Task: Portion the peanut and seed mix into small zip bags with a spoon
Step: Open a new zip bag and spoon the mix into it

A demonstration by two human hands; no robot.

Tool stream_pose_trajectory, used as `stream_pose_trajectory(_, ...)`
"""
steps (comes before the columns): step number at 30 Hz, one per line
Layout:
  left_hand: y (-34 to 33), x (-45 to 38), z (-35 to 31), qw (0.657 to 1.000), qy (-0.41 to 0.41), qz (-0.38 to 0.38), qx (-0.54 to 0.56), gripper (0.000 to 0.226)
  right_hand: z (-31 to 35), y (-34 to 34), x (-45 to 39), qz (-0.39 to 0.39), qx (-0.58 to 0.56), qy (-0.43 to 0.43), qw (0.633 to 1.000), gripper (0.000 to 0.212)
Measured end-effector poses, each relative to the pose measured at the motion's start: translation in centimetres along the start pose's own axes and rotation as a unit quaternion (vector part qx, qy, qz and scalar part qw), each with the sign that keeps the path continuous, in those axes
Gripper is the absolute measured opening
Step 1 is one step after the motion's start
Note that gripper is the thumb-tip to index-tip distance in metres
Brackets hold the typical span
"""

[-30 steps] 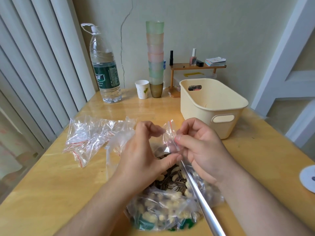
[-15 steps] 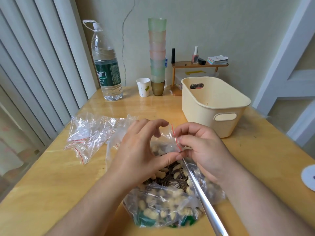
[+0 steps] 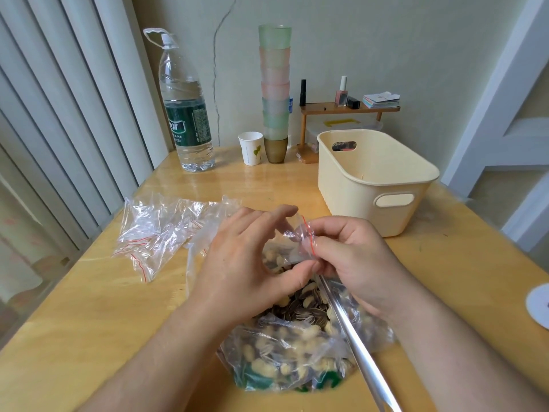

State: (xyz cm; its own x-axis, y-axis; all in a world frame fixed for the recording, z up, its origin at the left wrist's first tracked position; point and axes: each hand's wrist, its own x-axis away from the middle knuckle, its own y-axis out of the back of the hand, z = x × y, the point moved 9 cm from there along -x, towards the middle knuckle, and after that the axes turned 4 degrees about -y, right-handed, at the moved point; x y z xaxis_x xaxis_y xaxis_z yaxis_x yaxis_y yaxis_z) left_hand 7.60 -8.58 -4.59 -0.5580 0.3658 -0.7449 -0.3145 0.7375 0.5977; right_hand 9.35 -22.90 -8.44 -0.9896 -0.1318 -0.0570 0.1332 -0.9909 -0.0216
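Wooden table, window blinds at left. Below the grip: open bag of peanut and seed mix, spoon handle across it. Small zip bag pinched by right hand and left hand. Left of grip: spare zip bags. Beyond, right: cream basket.

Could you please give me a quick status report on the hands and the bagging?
Both hands, left and right, pinching a small zip bag, still empty. Spoon in right hand, handle over the open mix bag. Nothing blocking.
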Motion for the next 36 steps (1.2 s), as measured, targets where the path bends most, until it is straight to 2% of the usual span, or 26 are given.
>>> stream_pose_trajectory(6,-0.1,0.1,0.1,1.000,-0.001,0.007,-0.011,0.065,0.9,-0.4,0.1,0.026,0.063,0.047,0.997,0.046)
stream_pose_trajectory(9,0.0,0.1,0.0,1.000,-0.005,-0.001,-0.018,0.057,0.8,-0.5,0.1,0.026,0.083,0.052,0.995,0.043)
stream_pose_trajectory(11,0.1,0.0,0.0,1.000,-0.004,-0.008,-0.026,0.057,0.5,0.0,-0.1,-0.003,0.096,0.049,0.994,0.022)
stream_pose_trajectory(12,0.1,0.0,0.0,1.000,-0.004,-0.009,-0.029,0.059,0.2,0.2,-0.2,-0.008,0.104,0.047,0.993,0.020)
stream_pose_trajectory(14,0.0,0.0,0.1,0.999,-0.004,-0.006,-0.036,0.062,0.1,0.2,-0.2,-0.005,0.105,0.049,0.993,0.024)
stream_pose_trajectory(16,0.0,0.0,0.1,0.999,-0.007,-0.002,-0.043,0.062,0.4,0.1,-0.1,0.000,0.087,0.060,0.994,0.018)
stream_pose_trajectory(20,0.1,0.0,0.1,0.999,-0.012,-0.002,-0.041,0.057,0.4,0.0,0.0,0.004,0.073,0.052,0.996,0.027)
stream_pose_trajectory(24,0.1,0.1,0.2,0.999,-0.011,0.000,-0.040,0.063,0.5,0.1,0.0,-0.002,0.078,0.053,0.996,0.023)
stream_pose_trajectory(28,0.2,0.0,0.0,0.999,-0.015,-0.005,-0.031,0.058,0.4,0.4,-0.1,-0.003,0.079,0.055,0.995,0.018)
stream_pose_trajectory(32,1.1,-0.2,0.6,0.999,0.030,-0.019,-0.005,0.056,2.1,2.6,-0.4,-0.044,0.087,0.094,0.991,0.024)
stream_pose_trajectory(34,1.6,-0.5,1.4,0.996,0.080,-0.015,0.031,0.058,2.5,4.4,-0.5,-0.059,0.147,0.099,0.982,0.032)
stream_pose_trajectory(36,1.7,-1.1,2.2,0.987,0.128,0.001,0.096,0.061,2.1,4.7,-0.5,-0.019,0.299,0.087,0.950,0.037)
